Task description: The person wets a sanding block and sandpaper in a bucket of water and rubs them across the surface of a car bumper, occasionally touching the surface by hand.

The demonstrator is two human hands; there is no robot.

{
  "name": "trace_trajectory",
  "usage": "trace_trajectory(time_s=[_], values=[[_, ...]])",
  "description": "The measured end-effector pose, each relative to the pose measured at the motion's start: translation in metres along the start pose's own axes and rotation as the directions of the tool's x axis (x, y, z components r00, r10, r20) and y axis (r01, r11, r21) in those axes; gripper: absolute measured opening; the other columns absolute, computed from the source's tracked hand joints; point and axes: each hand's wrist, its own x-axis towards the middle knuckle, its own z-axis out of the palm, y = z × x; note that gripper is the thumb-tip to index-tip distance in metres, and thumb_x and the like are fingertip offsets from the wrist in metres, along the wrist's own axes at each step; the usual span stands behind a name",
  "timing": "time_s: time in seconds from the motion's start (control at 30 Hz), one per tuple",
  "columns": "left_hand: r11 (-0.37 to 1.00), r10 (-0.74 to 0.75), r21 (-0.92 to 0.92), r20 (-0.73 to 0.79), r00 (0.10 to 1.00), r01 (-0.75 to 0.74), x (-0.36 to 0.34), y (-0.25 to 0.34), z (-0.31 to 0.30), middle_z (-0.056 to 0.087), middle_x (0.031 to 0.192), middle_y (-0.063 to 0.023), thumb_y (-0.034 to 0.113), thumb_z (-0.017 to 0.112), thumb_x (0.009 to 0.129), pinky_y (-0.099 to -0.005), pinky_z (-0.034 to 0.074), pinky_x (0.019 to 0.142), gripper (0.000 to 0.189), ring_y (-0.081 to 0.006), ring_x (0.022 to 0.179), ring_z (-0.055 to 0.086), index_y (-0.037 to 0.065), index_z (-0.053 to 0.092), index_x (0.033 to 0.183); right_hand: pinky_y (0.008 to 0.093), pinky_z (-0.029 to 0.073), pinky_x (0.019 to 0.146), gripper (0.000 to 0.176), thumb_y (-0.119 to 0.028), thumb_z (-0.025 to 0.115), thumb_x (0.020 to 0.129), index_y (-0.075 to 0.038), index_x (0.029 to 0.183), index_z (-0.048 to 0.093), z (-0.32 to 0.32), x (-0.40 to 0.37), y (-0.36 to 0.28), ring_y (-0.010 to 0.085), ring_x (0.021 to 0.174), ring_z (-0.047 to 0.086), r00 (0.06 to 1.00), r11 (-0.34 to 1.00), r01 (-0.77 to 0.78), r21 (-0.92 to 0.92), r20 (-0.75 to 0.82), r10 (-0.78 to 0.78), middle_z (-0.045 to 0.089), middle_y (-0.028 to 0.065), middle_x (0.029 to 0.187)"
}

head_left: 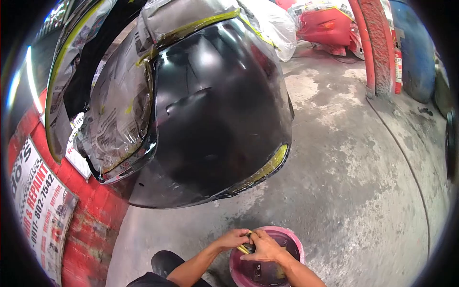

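Note:
At the bottom of the head view, my left hand (234, 238) and my right hand (264, 247) meet over a pink basin (297, 243). Both sets of fingers are closed around a small yellow-and-dark piece (245, 248), which looks like a folded sheet or thin pad. My fingers cover much of it, so its exact kind is hard to tell. Dark liquid lies in the basin below, and a yellowish patch shows in it. In front stands a glossy black car body panel (215, 115), with masking paper (117, 115) and yellow tape along its borders.
A red brick wall (91, 225) with a printed sign (45, 210) runs along the left. Toward the back right are a red car part (326, 28), a red post (380, 52), a fire extinguisher (398, 71) and a blue drum (417, 52). A cable (406, 155) crosses the concrete floor.

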Motion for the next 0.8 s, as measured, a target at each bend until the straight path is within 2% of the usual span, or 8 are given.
trace_trajectory(time_s=[0.07, 0.13, 0.23, 0.47, 0.53, 0.63, 0.73, 0.8], values=[[1.0, -0.014, -0.005, 0.016, 1.0, 0.014, 0.002, 0.001, 0.0, 0.067, 0.11, -0.0021, 0.015, 0.062, 0.095, -0.0276, 0.051, 0.088, 0.03, -0.0115, 0.099, 0.063, 0.003, 0.06, 0.123, 0.0478, 0.046, 0.1, 0.067, -0.051, 0.079, 0.076, 0.002, 0.112, 0.059, -0.011, -0.002, -0.007, 0.0432, 0.127, 0.051, 0.997, 0.999, -0.024, -0.031, 0.071, 0.026, 0.05, 0.0275, 0.14], [0.949, -0.13, 0.295, 0.033, 0.991, 0.114, -0.008, 0.041, 0.006, 0.067, 0.107, -0.0024, 0.017, 0.062, 0.096, -0.0287, 0.054, 0.086, 0.029, -0.0135, 0.096, 0.065, 0.002, 0.06, 0.121, 0.0464, 0.049, 0.095, 0.052, -0.037, 0.076, 0.082, 0.001, 0.113, 0.06, -0.007, -0.002, 0.002, 0.0437, 0.114, 0.059, 0.999, 0.993, -0.008, 0.121, -0.03, 0.012, 0.061, 0.025, 0.121], [0.979, -0.198, 0.048, 0.032, 0.98, 0.197, 0.006, 0.038, -0.002, 0.066, 0.1, -0.0001, 0.018, 0.058, 0.098, -0.0298, 0.06, 0.077, 0.025, -0.0105, 0.093, 0.064, 0.003, 0.062, 0.118, 0.0481, 0.05, 0.092, 0.041, -0.026, 0.067, 0.088, 0.001, 0.118, 0.059, -0.016, -0.003, -0.001, 0.0464, 0.106, 0.062, 0.997, 0.987, 0.012, 0.158, -0.081, 0.001, 0.065, 0.0276, 0.114], [0.951, -0.268, 0.124, -0.117, 0.956, 0.282, 0.006, 0.076, -0.006, 0.068, 0.107, -0.012, 0.036, 0.056, 0.1, -0.0378, 0.06, 0.08, 0.043, -0.0262, 0.096, 0.069, 0.002, 0.058, 0.125, 0.0568, 0.049, 0.089, 0.039, -0.019, 0.046, 0.092, -0.006, 0.127, 0.057, -0.018, -0.007, 0.016, 0.0517, 0.098, 0.063, 0.978, 0.979, -0.196, 0.061, -0.064, 0.2, 0.064, 0.0329, 0.111], [0.547, 0.311, 0.832, -0.099, 0.945, -0.093, -0.001, 0.075, -0.012, 0.064, 0.122, -0.0201, 0.043, 0.054, 0.1, -0.0463, 0.057, 0.083, 0.055, -0.0386, 0.103, 0.067, 0.001, 0.052, 0.136, 0.0562, 0.049, 0.089, 0.039, -0.023, 0.047, 0.094, -0.007, 0.128, 0.057, -0.003, -0.006, 0.04, 0.0489, 0.102, 0.063, 0.978, 0.977, -0.206, -0.059, -0.003, 0.206, 0.065, 0.0325, 0.11], [0.384, 0.467, 0.873, 0.097, 0.879, -0.301, 0.036, 0.041, -0.018, 0.062, 0.126, -0.024, 0.044, 0.054, 0.099, -0.0498, 0.052, 0.092, 0.061, -0.0432, 0.108, 0.064, 0.002, 0.046, 0.141, 0.0513, 0.048, 0.095, 0.041, -0.031, 0.057, 0.094, -0.011, 0.129, 0.06, 0.018, 0.002, 0.037, 0.0456, 0.114, 0.06, 0.883, 0.892, -0.319, -0.321, 0.24, 0.403, 0.064, 0.0269, 0.12], [0.176, 0.606, 0.883, 0.251, 0.755, -0.435, 0.054, 0.028, 0.0, 0.063, 0.123, -0.0252, 0.041, 0.051, 0.101, -0.0493, 0.049, 0.097, 0.059, -0.042, 0.112, 0.062, 0.002, 0.043, 0.144, 0.0518, 0.05, 0.094, 0.041, -0.036, 0.061, 0.092, -0.015, 0.127, 0.062, 0.046, -0.012, 0.049, 0.0433, 0.115, 0.061, 0.9, 0.801, -0.215, -0.558, 0.205, 0.385, 0.063, 0.0215, 0.126], [0.267, 0.565, 0.806, 0.313, 0.763, -0.528, 0.069, 0.011, 0.001, 0.063, 0.123, -0.0266, 0.039, 0.048, 0.102, -0.0505, 0.05, 0.093, 0.054, -0.0426, 0.108, 0.064, 0.002, 0.044, 0.142, 0.0511, 0.049, 0.095, 0.042, -0.037, 0.06, 0.092, -0.013, 0.127, 0.063, 0.048, -0.018, 0.028, 0.0353, 0.118, 0.061, 0.88, 0.571, 0.012, -0.821, 0.28, 0.384, 0.065, 0.0177, 0.121]])
